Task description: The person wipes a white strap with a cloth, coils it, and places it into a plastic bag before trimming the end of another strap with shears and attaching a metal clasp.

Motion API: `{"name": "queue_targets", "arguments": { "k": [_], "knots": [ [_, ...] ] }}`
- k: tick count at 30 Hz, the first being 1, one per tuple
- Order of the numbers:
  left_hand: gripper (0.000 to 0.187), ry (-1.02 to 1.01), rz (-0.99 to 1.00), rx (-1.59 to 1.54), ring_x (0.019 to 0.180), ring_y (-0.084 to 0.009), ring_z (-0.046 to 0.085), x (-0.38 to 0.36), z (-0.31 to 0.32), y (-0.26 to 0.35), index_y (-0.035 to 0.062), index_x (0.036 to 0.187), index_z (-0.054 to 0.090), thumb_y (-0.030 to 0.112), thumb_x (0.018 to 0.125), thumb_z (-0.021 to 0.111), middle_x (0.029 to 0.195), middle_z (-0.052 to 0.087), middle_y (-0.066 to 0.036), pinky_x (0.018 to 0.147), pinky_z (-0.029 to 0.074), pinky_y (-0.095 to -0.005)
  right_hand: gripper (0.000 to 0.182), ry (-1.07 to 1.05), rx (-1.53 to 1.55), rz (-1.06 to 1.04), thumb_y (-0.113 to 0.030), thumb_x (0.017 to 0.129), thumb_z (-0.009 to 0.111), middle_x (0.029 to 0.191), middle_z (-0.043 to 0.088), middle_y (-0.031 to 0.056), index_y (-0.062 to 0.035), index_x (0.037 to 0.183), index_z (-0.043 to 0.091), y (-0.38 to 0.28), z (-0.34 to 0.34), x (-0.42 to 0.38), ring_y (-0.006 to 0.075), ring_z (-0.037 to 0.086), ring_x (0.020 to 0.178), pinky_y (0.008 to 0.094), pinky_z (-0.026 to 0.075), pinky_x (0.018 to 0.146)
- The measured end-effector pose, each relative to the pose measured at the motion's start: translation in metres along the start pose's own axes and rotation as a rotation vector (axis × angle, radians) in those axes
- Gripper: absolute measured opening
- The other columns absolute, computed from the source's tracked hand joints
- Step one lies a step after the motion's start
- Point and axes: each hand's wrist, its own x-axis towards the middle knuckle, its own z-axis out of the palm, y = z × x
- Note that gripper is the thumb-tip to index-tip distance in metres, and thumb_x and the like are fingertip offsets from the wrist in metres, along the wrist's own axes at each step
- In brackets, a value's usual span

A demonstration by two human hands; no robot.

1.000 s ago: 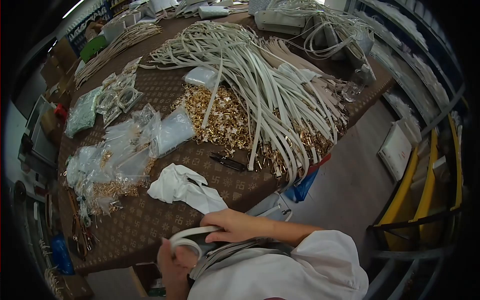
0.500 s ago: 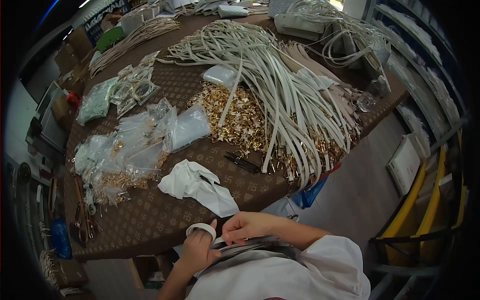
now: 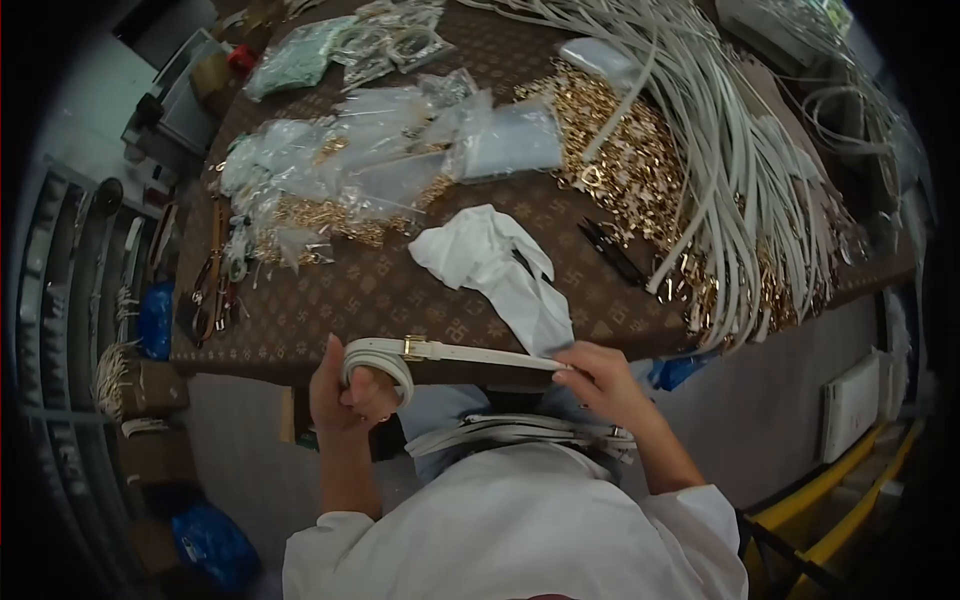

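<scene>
A white strap (image 3: pixel 480 355) with a gold buckle (image 3: pixel 414 348) stretches between my hands, just off the table's front edge. Its left part is wound in a coil round the fingers of my left hand (image 3: pixel 350 390), the thumb pointing up. My right hand (image 3: pixel 605 385) pinches the far end of the strap between thumb and fingers. More white straps (image 3: pixel 520 430) lie across my lap. Beyond my hands, a crumpled white cloth (image 3: pixel 490 265) rests on the table with one end hanging toward my right hand.
On the brown patterned table (image 3: pixel 350 300) are plastic bags with small gold parts (image 3: pixel 390 185), a heap of gold clasps (image 3: pixel 625 160), black pliers-like tools (image 3: pixel 612 252) and a large pile of pale straps (image 3: pixel 740 170). Yellow-edged racks (image 3: pixel 840 520) stand at the right.
My hands have moved apart, and a buckled length of strap now shows stretched between them. The view has tilted down and turned left.
</scene>
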Motion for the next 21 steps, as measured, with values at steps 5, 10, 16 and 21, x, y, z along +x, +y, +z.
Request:
{"name": "queue_targets", "arguments": {
  "k": [5,10,16,21],
  "knots": [
    [0.065,0.014,0.050,-0.154,0.037,-0.0062,0.026,0.006,0.011,-0.002,0.0039,0.067,0.054,0.050,0.094,0.018,0.043,0.029,0.007,0.036,0.024,-0.0233,0.021,0.127,-0.159,-0.060,-0.013,0.077,0.065,0.074,0.057,0.0137,-0.0004,0.093,0.060,-0.004,0.019,-0.001,0.0301,0.057,0.062,0.0326,0.047,0.058],
    [0.057,-0.014,0.163,-0.329,0.041,-0.0061,0.029,0.012,0.015,-0.001,0.0028,0.078,0.054,0.048,0.095,0.022,0.048,0.030,0.007,0.041,0.027,-0.0227,0.018,0.194,-0.247,-0.135,-0.011,0.077,0.066,0.073,0.054,0.0117,-0.0025,0.091,0.059,-0.020,0.019,0.000,0.0272,0.056,0.059,0.0309,0.046,0.055],
    [0.054,0.269,0.583,0.141,0.066,-0.0103,0.036,0.028,0.027,-0.024,-0.0033,0.128,0.037,0.039,0.095,0.032,0.076,0.040,0.000,0.062,0.034,-0.0255,0.010,-0.120,-0.197,-0.136,-0.011,0.081,0.060,0.066,0.053,0.0099,-0.0021,0.085,0.060,-0.012,0.042,-0.002,0.0264,0.054,0.057,0.0319,0.044,0.051],
    [0.056,0.115,0.453,1.805,0.085,-0.0284,0.051,0.022,0.013,-0.054,-0.0066,0.128,0.035,0.031,0.088,0.048,0.093,0.052,-0.015,0.080,0.040,-0.0385,0.018,-0.485,0.336,0.135,-0.015,0.088,0.051,0.055,0.048,0.0026,-0.0007,0.082,0.060,-0.039,0.038,0.000,0.0112,0.047,0.049,0.0268,0.038,0.048]
  ]
}}
